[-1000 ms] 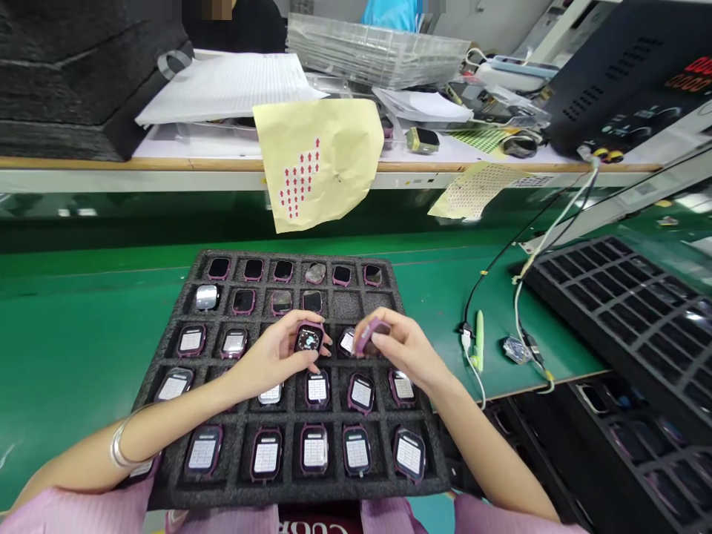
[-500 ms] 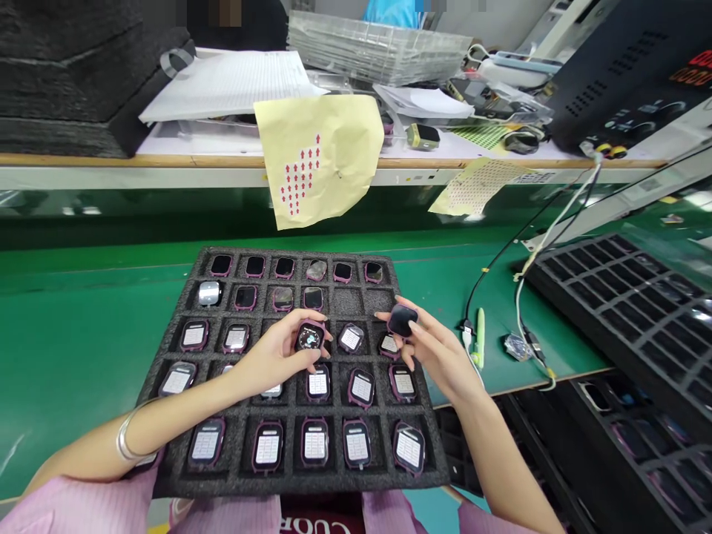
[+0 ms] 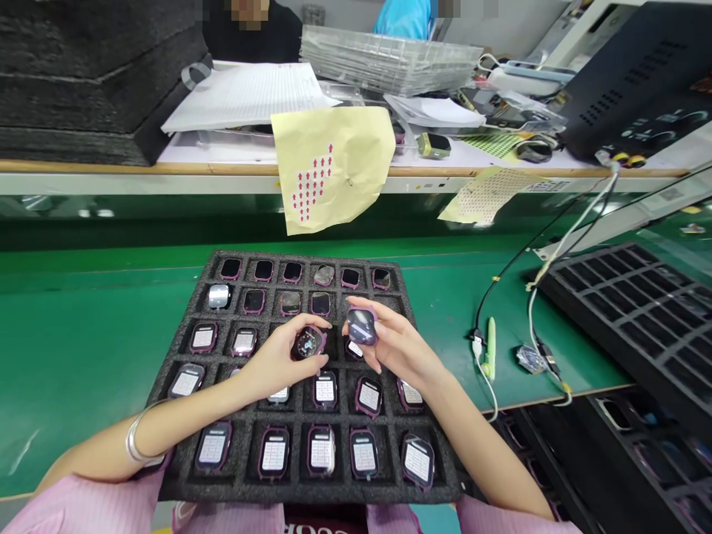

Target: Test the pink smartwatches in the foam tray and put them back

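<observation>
My left hand (image 3: 286,352) holds a purple-framed watch (image 3: 309,343) with a lit dial, above the middle of a black foam tray (image 3: 228,486). Just right of it, my right hand (image 3: 397,341) grips a second purple watch (image 3: 361,326) by its edges; its dark screen shows a bright reflection. The two watches are apart. Rows of similar watches sit in the tray's compartments, those in the upper rows with dark or reflective screens and many lower ones with white labels or lit pages. Both hands hide some compartments.
Right of the tray lie a green pen (image 3: 490,348), cables (image 3: 483,371) and a small wrapped item (image 3: 529,359). Another compartment tray (image 3: 628,297) is at the far right. Yellow sheets (image 3: 339,167) hang from the shelf edge (image 3: 222,182). A person sits behind the shelf.
My right hand has moved left with its watch, from the tray's right edge to beside my left hand. The left watch is tilted more. The whole view has shifted slightly.
</observation>
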Available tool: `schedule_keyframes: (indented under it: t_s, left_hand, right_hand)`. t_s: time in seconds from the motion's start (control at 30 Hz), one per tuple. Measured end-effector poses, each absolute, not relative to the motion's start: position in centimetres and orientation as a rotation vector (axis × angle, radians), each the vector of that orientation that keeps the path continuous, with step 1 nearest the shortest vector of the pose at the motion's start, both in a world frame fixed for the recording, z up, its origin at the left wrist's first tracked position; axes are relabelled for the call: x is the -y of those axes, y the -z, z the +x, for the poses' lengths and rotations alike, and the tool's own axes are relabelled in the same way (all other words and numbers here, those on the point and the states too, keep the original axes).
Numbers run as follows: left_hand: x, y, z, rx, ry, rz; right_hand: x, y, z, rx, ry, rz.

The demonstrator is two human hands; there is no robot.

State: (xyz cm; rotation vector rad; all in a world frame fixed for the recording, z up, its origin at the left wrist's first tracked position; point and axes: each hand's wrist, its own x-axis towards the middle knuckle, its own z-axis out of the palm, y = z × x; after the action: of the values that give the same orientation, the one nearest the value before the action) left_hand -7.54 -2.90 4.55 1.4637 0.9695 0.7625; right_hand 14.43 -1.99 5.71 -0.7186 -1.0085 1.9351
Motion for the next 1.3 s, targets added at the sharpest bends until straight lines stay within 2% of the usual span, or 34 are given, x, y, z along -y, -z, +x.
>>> schedule_keyframes:
  t_s: [0.73, 1.3]
  left_hand:
    - [3.1, -5.2, -7.5, -0.96, -0.754, 1.546]
    - [2.8, -5.7, -8.0, -0.988, -0.755, 1.51]
  right_hand:
    - [2.9, -5.7, 13.9, 0.933, -2.02, -0.705]
    - [3.2, -6.0, 14.3, 1.027, -1.827, -0.882]
